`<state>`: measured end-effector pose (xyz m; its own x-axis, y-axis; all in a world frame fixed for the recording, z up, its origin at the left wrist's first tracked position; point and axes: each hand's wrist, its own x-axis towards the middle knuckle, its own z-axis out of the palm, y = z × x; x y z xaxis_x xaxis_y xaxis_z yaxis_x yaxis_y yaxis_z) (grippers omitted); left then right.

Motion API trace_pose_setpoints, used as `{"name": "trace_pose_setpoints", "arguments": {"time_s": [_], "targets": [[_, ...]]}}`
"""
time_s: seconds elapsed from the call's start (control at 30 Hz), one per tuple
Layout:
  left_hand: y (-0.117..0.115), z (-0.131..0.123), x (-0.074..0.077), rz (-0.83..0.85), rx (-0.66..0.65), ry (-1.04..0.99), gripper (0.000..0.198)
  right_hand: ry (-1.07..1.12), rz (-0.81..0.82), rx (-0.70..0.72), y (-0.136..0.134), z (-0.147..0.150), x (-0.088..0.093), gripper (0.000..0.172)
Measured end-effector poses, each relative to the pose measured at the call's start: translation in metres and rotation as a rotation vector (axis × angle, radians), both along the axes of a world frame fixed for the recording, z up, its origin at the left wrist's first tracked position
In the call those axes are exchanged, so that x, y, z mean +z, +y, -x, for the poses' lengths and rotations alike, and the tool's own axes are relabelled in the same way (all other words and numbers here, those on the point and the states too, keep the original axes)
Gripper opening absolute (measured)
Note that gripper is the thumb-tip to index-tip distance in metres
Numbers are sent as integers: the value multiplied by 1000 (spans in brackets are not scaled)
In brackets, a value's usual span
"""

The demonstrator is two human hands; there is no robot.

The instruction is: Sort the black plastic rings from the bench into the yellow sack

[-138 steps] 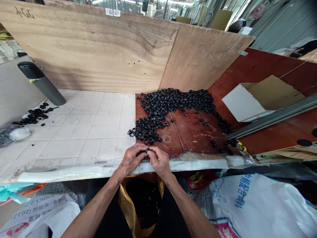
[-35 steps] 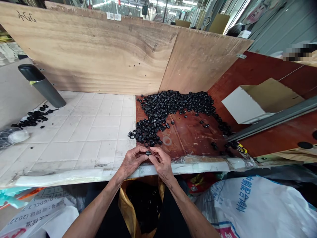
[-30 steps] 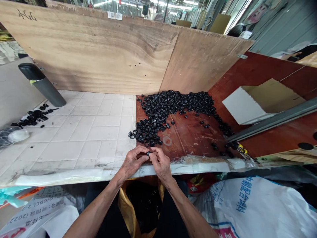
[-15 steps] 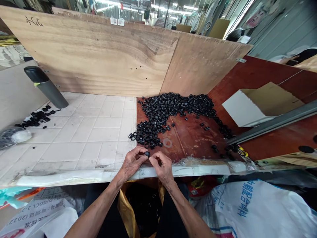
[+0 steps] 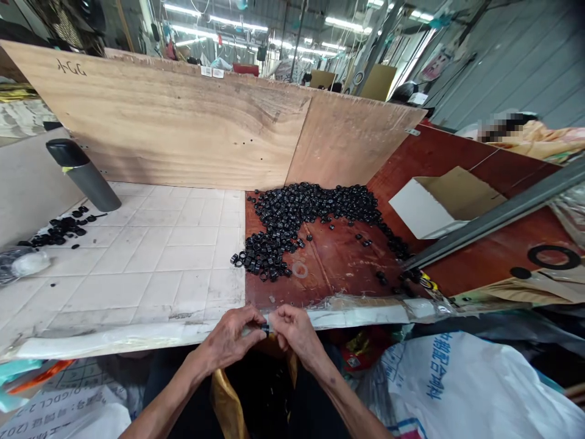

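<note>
Black part [image 5: 264, 330] pinched at the table's [image 5: 150, 268] front edge

The left hand [image 5: 231, 335] pinches the part between thumb and forefinger, just at the table's padded rim [image 5: 137, 333]. The right hand [image 5: 297, 334] is close beside it, fingers curled and drawn together near the part; whether they hold anything I cannot tell. Below the hands, a yellow sack [image 5: 226, 399] stands open between the person's legs (its inside is too dark to read clearly).

Beyond the hands, a large pile [image 5: 306, 204] of black rings spreads over the red board [image 5: 329, 262], reaching back to the wood panel [image 5: 183, 125]. A few rings at its near left corner sit over the white tiled side. Farther left, a grey bottle [image 5: 91, 180] with a black top stands near a small heap [image 5: 64, 230] of black bits. To the right, a carton [image 5: 420, 210] lies behind a slanting metal bar [image 5: 484, 216], and a big white bag [image 5: 493, 384] with blue lettering fills the space below the table.
</note>
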<state>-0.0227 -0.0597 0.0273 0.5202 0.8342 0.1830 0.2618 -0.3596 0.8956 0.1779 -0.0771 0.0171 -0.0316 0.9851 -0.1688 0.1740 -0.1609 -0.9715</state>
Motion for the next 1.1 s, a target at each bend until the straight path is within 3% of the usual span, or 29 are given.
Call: {"name": "trace_pose_setpoints", "arguments": {"time_s": [0.07, 0.13, 0.2, 0.27, 0.43, 0.6, 0.8, 1.1], "targets": [[15, -5, 0, 28, 111, 92, 8, -208, -212, -103, 21, -11, 0, 19], [36, -18, -4, -52, 313, 152, 13, -355, -444, -168, 45, -18, -2, 27], [54, -33, -11, -143, 423, 223, 19, -425, -598, -93, 67, -19, -6, 39], [66, -46, -18, -191, 451, 313, 18, -459, -675, -1, 80, -17, -14, 40], [67, -54, -26, -239, 463, 426, 15, -468, -661, -73, 79, -14, -26, 24], [59, -46, -26, -304, 458, 320, 11, -238, -594, -121, 63, -10, -15, 15], [48, -39, -20, -101, 427, 97, 29, -149, -591, 17, 49, -6, -10, 24], [47, -35, -19, 112, 295, -235, 21, -104, -569, -19, 45, -7, -11, 22]]}}
